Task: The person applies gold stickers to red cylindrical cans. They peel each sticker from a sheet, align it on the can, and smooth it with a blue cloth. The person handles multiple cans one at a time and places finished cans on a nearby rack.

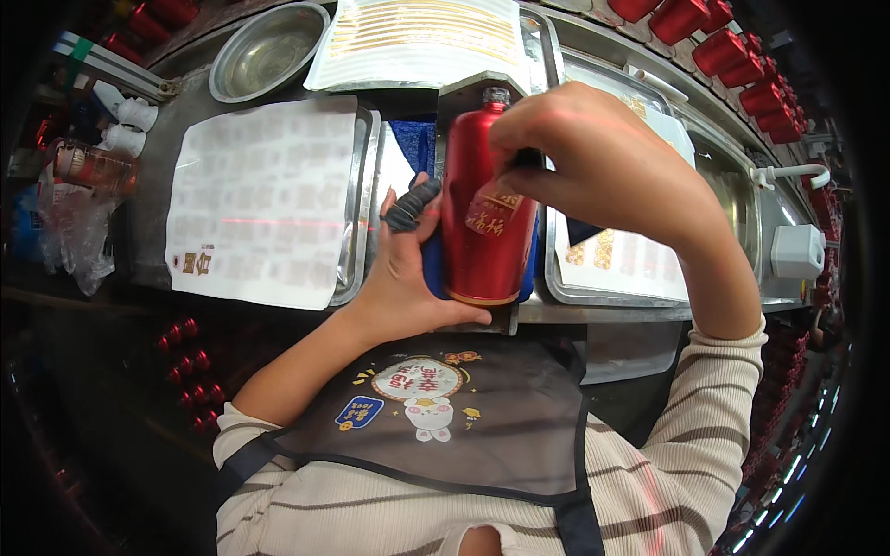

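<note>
A glossy red bottle with a bare threaded neck lies in front of me on a blue cloth over a metal stand. My left hand cups its lower left side, thumb along the base and black covers on the fingertips. Against the bottle's front is a small see-through film sticker with gold characters. My right hand comes over from the right, its fingers pinched at the film's upper edge. A dark fingertip cover shows there, and the fingers partly hide the bottle's right side.
A white sheet with a few gold characters rests on a metal tray at left. Another sheet with gold pieces lies at right. Behind are a sheet of gold strips and a metal bowl. Red bottles stand far right.
</note>
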`<state>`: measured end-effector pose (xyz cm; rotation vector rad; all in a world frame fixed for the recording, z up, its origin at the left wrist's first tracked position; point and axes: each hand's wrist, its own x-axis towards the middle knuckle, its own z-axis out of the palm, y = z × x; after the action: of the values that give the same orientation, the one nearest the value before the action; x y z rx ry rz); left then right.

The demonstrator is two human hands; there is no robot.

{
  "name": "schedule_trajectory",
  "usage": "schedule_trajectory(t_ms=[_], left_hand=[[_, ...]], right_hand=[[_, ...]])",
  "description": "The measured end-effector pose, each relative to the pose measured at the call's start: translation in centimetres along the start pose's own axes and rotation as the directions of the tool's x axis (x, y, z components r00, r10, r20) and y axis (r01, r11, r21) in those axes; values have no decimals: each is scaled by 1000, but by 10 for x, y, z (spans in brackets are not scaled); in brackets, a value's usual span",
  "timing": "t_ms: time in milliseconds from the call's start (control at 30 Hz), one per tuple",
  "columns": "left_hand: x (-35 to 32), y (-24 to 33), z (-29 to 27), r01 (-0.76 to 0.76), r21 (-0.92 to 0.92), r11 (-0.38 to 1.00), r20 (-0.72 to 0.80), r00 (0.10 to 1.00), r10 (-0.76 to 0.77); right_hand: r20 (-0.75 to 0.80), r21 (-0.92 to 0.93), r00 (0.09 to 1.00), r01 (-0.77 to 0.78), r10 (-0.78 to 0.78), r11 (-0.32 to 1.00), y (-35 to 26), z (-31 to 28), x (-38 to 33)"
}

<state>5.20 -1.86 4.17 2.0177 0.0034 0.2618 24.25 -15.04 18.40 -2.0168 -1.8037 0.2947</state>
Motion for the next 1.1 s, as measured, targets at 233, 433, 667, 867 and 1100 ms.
schedule_trajectory(t_ms=[233, 433, 667, 867, 1100], left_hand=[[42, 8, -3, 105, -443, 891, -142, 972, -185], [38, 17, 9, 5, -626, 780, -188, 969, -158], [37, 20, 2, -11, -492, 870, -201, 974, -101], [43, 21, 0, 28, -524, 851, -163, 978, -132], [42, 22, 3, 3, -598, 801, -179, 974, -137]], right_hand=[[-9, -96, 999, 33, -34, 995, 10, 6, 19], [-370, 374, 834, -271, 411, 887, 11, 32, -22], [-187, 856, 650, -261, 737, 447, -23, 92, -54], [-191, 854, 643, -265, 742, 449, -29, 88, -53], [-199, 863, 617, -258, 761, 434, -24, 91, -53]])
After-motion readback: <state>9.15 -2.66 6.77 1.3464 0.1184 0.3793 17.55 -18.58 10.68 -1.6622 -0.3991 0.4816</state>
